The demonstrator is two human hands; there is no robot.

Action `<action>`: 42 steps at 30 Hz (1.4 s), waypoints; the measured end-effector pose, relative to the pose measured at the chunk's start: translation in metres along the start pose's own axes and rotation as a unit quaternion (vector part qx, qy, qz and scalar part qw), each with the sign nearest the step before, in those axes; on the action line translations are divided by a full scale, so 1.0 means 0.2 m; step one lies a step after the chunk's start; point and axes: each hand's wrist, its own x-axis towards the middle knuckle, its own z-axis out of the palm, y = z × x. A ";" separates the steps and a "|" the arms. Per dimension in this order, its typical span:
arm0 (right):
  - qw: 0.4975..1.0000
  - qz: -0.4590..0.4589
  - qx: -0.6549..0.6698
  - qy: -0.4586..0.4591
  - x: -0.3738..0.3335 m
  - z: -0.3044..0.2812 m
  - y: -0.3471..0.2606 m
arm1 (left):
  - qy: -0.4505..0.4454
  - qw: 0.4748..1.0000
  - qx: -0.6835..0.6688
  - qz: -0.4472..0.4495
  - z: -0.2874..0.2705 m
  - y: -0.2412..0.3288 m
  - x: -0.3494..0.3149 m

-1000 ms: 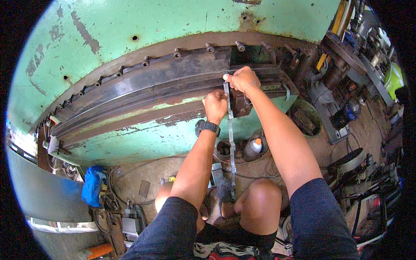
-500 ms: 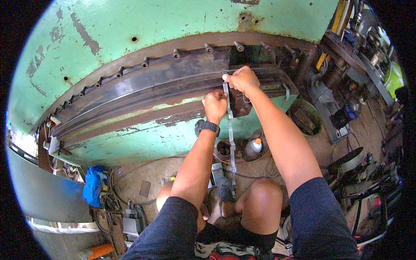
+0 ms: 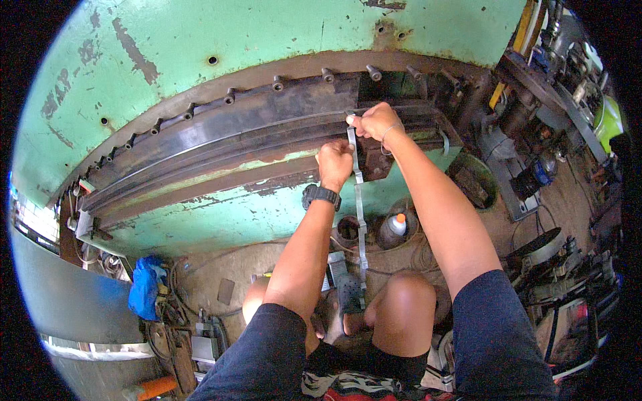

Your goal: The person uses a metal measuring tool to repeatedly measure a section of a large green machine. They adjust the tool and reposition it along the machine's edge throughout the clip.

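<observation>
A long, narrow metal strip (image 3: pixel 361 224), silvery and kinked with several small step-like bends, hangs down from my hands toward the floor. My right hand (image 3: pixel 376 123) pinches its top end at the long dark steel die (image 3: pixel 267 137) of a green bending machine (image 3: pixel 281 30). Just below and to the left, my left hand (image 3: pixel 334 162) is closed in a fist on the strip's left edge. Its fingertips are hidden. The strip's lower end reaches down beside my dark shoe (image 3: pixel 349 294), between my knees.
A bottle with an orange cap (image 3: pixel 393 228) stands under the machine, next to a dark round can (image 3: pixel 347 229). A round tub (image 3: pixel 473 182) sits right of it. A blue bag (image 3: pixel 147 287) is at left; tools and metal parts (image 3: pixel 542 250) crowd the right.
The view has shifted slightly, so the machine appears a little farther right. Both hands keep their hold on the strip, with hardly any movement.
</observation>
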 end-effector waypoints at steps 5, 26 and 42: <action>0.999 -0.026 0.047 0.005 -0.05 -0.01 -0.04 | 0.001 1.000 0.005 -0.009 0.00 0.01 0.00; 1.000 -0.020 0.004 0.012 -0.05 -0.03 -0.04 | -0.003 1.000 -0.010 -0.002 0.03 -0.01 0.00; 1.000 -0.013 0.020 -0.009 -0.05 -0.01 -0.05 | 0.020 1.000 -0.009 0.018 0.01 -0.04 0.00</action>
